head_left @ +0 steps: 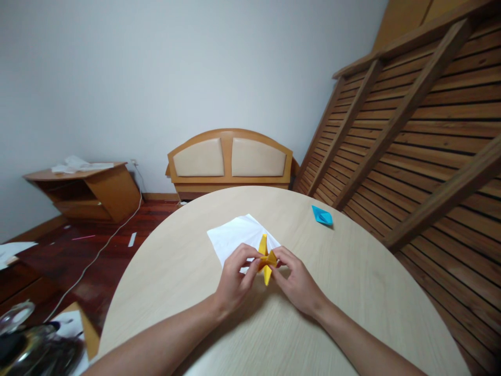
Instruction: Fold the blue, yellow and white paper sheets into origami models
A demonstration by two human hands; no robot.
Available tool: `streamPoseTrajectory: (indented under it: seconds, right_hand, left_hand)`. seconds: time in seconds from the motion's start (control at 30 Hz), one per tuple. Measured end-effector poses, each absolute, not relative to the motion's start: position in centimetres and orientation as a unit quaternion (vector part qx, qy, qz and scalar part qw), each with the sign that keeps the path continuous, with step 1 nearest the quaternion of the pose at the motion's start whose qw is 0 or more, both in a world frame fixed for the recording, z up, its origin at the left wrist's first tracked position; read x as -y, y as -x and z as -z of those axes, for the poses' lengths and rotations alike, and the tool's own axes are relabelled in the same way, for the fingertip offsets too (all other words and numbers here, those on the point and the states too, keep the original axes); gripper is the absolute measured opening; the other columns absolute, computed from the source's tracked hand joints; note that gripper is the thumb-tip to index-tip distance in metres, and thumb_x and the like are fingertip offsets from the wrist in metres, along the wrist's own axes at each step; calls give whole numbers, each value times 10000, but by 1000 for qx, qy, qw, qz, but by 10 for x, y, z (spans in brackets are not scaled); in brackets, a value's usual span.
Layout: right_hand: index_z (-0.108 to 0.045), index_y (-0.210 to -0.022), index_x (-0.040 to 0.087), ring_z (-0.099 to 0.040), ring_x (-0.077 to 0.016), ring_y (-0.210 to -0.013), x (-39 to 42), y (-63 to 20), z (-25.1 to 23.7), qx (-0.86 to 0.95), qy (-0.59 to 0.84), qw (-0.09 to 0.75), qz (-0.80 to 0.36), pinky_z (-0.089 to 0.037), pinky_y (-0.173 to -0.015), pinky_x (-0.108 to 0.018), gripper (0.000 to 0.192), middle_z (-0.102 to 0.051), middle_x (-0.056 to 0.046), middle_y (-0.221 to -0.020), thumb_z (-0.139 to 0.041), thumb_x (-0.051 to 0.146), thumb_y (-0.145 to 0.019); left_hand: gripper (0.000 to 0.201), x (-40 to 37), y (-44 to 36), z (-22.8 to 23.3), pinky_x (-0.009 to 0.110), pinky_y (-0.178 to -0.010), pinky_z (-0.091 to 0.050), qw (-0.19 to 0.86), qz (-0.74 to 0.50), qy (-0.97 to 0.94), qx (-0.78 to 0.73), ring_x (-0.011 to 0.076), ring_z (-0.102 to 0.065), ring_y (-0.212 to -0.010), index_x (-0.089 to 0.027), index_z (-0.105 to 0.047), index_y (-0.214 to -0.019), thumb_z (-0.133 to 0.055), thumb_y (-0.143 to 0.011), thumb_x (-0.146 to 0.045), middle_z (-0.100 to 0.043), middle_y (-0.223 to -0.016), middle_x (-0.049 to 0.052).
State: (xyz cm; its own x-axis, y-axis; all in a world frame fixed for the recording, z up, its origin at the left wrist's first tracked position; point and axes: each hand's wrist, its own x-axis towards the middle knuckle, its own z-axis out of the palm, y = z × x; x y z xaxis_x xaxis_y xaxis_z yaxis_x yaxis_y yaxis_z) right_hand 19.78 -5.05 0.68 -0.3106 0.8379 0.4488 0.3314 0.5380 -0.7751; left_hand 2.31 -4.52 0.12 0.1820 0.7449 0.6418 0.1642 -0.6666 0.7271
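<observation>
Both hands meet over the middle of the round tabletop (352, 292). The left hand (234, 279) and the right hand (296, 282) each pinch a folded yellow paper (266, 257) between thumb and fingertips, fingers closed tight on its middle, holding it just above the tabletop. A white sheet (235, 237) lies just beyond the hands, partly under them. A small blue folded paper (322, 215) sits far right, well apart.
</observation>
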Motion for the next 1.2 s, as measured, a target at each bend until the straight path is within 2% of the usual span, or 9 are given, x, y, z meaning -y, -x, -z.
streamPoseTrajectory:
  seconds: [0.13,0.3,0.4,0.53,0.7,0.77,0.93,1.03,1.2]
  right_hand:
    - [-660,-879,214,-587,-181,-906,52,-198,-5,752,399,445,-278,-480,-774,-297,129,-614,-43,-938,-587,300,-942]
    - [-692,-944,228,-565,-225,-1129,51,-200,0,765,419,433,-226,-468,-960,-376,81,-583,-78,-1181,-673,277,-881]
    - [-687,-889,228,-589,-246,-1109,49,-200,0,771,421,443,-180,-462,-974,-416,57,-650,-77,-1134,-661,278,-891]
    - [-677,-960,238,-678,-230,-906,52,-201,0,758,435,456,-167,-536,-814,-365,94,-726,-50,-932,-605,291,-931]
    - [-591,-1258,269,-704,-224,-1004,56,-201,2,763,440,458,-123,-569,-877,-357,305,-712,-60,-1179,-557,266,-954]
    - [-574,-1292,277,-698,-219,-1032,55,-202,2,774,430,455,-93,-566,-914,-368,338,-708,-58,-1191,-544,235,-958]
    - [-656,-1213,301,-636,-231,-1134,52,-204,-1,821,369,436,-6,-540,-962,-425,370,-651,-56,-1294,-537,111,-920]
    - [-667,-1220,313,-577,-266,-1189,53,-203,-3,823,373,429,15,-516,-969,-479,365,-582,-69,-1380,-591,152,-901]
    - [-727,-1080,286,-568,-267,-1115,55,-201,-4,788,415,454,-21,-500,-928,-469,218,-643,-90,-1179,-563,236,-945]
  left_hand:
    - [124,44,-21,0,224,-657,-524,229,-571,-740,-273,138,-612,-786,-199,-673,-934,-551,-938,-180,-655,-852,44]
    - [111,46,-20,1,227,-682,-525,240,-578,-727,-281,136,-610,-798,-195,-676,-916,-569,-939,-213,-650,-842,38]
    - [194,45,-21,0,237,-677,-546,309,-612,-651,-327,146,-619,-803,-181,-651,-888,-562,-949,-343,-641,-860,41]
    - [321,41,-23,-5,261,-649,-581,434,-625,-530,-374,156,-651,-803,-182,-608,-959,-605,-896,-496,-647,-947,40]
    - [431,39,-26,-7,289,-687,-581,553,-573,-473,-377,187,-674,-842,-162,-626,-993,-745,-770,-510,-677,-996,72]
    - [444,39,-26,-5,288,-694,-571,578,-564,-456,-374,190,-678,-838,-148,-646,-975,-771,-743,-505,-686,-972,78]
    - [460,40,-28,0,272,-706,-553,599,-570,-414,-381,166,-675,-807,-136,-652,-949,-811,-701,-488,-693,-955,76]
    - [490,41,-29,1,255,-694,-549,611,-571,-390,-386,130,-657,-727,-136,-632,-942,-820,-683,-507,-693,-887,53]
    - [514,42,-29,1,255,-670,-550,597,-570,-408,-390,126,-641,-683,-143,-597,-860,-822,-649,-554,-669,-789,22]
